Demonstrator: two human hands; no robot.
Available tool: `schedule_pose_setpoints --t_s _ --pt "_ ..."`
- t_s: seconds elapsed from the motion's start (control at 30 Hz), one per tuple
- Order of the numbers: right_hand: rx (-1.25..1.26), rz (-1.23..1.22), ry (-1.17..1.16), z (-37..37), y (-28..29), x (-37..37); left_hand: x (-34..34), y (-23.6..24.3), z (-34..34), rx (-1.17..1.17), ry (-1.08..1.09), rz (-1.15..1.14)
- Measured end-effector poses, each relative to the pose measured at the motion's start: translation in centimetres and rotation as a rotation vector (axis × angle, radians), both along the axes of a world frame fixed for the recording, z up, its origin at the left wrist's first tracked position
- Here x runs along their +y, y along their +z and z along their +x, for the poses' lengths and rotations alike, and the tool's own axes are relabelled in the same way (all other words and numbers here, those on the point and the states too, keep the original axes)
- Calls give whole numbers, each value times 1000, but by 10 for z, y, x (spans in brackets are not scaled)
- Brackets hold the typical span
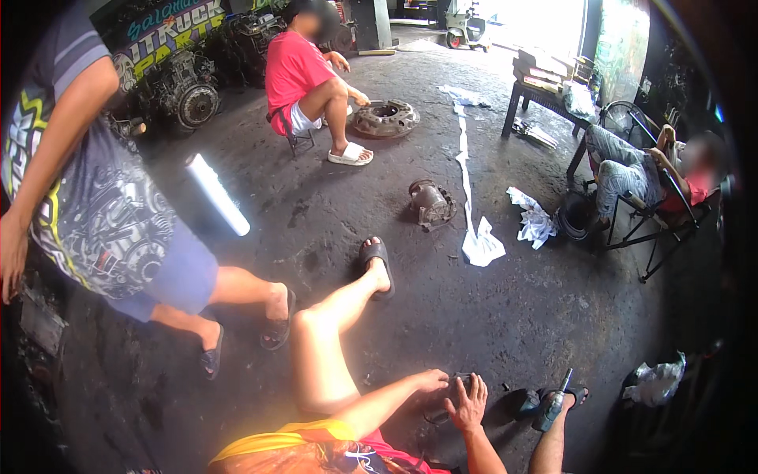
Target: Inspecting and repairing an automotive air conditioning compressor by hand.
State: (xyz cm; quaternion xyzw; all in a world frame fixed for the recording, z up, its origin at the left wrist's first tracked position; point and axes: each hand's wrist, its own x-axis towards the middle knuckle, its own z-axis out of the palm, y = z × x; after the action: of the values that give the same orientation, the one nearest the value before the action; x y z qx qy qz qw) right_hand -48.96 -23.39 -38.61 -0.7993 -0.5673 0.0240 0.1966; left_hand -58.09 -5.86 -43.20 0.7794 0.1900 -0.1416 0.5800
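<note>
At the lower middle, my left hand (430, 381) has its fingers bent together at the left edge of a small dark part (460, 385), which looks like metal. My right hand (468, 405) lies against the part's right side, fingers stretched out and apart. Both hands cover much of the part, so its exact kind is hidden. To the right, beside my right foot, a handheld power tool (553, 404) stands with its long thin shaft pointing up. A dark rounded object (524, 403) lies just left of the tool.
Ahead lie a rusty cylindrical machine part (432, 204), white cloth strips (483, 245) and a crumpled sheet (533, 217). A person in pink sits by a round clutch-like part (385, 118). Another stands at left near a white roll (217, 194); one sits right by a black bucket (574, 217).
</note>
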Motion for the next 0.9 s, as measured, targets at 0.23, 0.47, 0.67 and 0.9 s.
schedule_pose_setpoints --t_s 0.23,0.47,0.67,0.9 --pt "-22 -6 -68 -3 2 -1 0 -10 4 -25 -45 48" --pt "-14 -8 -101 -6 0 0 -2 -10 0 8 -31 44" --pt "-5 9 -132 -8 -2 3 -6 -18 -1 -58 32 86" --pt "0 33 -224 -18 -7 6 -8 -19 1 -75 111 104"
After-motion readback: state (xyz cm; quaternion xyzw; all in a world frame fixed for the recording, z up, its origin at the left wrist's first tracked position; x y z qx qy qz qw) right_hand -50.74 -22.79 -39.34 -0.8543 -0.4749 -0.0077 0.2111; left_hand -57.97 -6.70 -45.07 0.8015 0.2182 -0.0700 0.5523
